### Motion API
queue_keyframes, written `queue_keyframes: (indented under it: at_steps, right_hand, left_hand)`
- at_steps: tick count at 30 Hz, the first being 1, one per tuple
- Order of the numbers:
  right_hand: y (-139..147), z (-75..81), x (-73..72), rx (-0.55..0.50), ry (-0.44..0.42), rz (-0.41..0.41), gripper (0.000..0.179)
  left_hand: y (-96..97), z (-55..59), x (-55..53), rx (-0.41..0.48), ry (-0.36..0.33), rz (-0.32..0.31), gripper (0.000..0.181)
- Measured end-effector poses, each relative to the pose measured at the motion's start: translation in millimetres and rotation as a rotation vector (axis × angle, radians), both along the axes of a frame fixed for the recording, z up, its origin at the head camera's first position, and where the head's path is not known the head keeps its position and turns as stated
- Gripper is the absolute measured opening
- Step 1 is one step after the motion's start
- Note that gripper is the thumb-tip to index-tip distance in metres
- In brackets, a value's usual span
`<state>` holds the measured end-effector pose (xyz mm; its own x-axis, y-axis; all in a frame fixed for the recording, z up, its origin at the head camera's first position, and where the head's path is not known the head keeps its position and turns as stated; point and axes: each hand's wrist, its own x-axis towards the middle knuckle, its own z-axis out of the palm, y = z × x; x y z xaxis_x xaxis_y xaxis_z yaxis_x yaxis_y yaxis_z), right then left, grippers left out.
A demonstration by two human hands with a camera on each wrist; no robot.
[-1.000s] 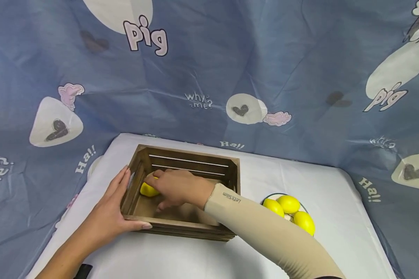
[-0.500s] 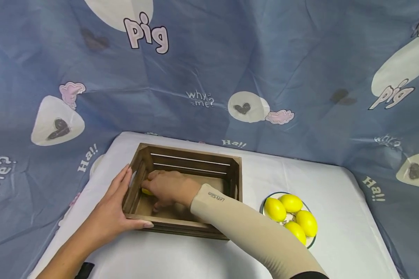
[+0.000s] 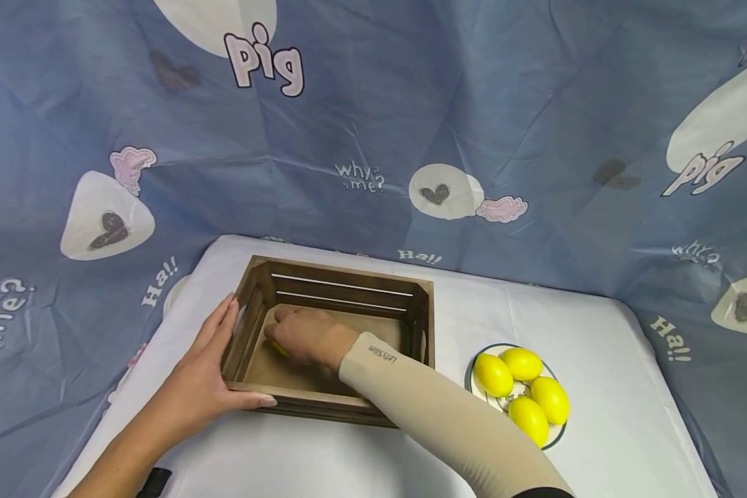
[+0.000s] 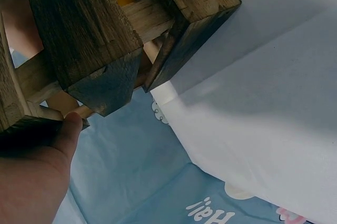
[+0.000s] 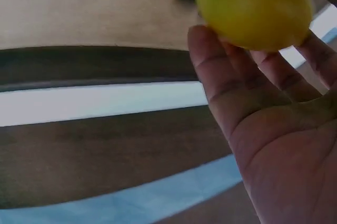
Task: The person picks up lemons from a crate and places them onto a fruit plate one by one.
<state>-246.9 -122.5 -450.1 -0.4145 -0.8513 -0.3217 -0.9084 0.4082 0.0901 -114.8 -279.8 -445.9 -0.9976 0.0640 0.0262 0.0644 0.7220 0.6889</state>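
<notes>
A slatted brown wooden crate (image 3: 342, 269) stands on the white table. My left hand (image 3: 202, 377) grips its near left corner, fingers along the left end and thumb along the front side; in the left wrist view the thumb (image 4: 68, 137) touches a slat. Inside the crate, my right hand (image 3: 311, 335) holds a yellow lemon (image 5: 255, 8). From the head camera the hand covers most of that lemon. Its fingers curl under the fruit in the right wrist view, where a green tip shows at one end.
Right of the crate sits a dark-rimmed plate (image 3: 498, 402) bearing several lemons (image 3: 493, 375). The sleeved right forearm (image 3: 442, 408) passes over the crate's front side. A blue patterned cloth (image 3: 373, 124) hangs behind the table.
My right hand has closed over the lemon by the crate's left end and shifted it slightly right. The forearm has moved left, uncovering more of the plate. The left hand stays on the corner.
</notes>
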Motion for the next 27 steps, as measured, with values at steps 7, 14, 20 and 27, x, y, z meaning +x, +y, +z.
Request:
queue_keyframes:
  at_steps: [7, 14, 20, 27]
  right_hand:
    - [-0.1, -6.1, -1.7, 0.020, -0.009, 0.005, 0.045]
    - [-2.5, -7.5, -1.1, 0.034, -0.037, -0.014, 0.048]
    - [-4.0, -8.9, -0.8, 0.049, -0.055, -0.034, 0.049]
    - [-2.1, -10.3, -2.0, 0.034, -0.081, -0.050, 0.045]
  left_hand:
    - [-0.8, 1.3, -0.3, 0.001, -0.005, 0.002, 0.152]
    - [-1.4, 0.5, 0.6, -0.002, 0.012, 0.004, 0.152]
    - [-1.2, 0.4, 0.6, 0.006, -0.002, 0.003, 0.152]
    - [-0.1, 0.2, 0.1, 0.010, -0.005, 0.001, 0.151]
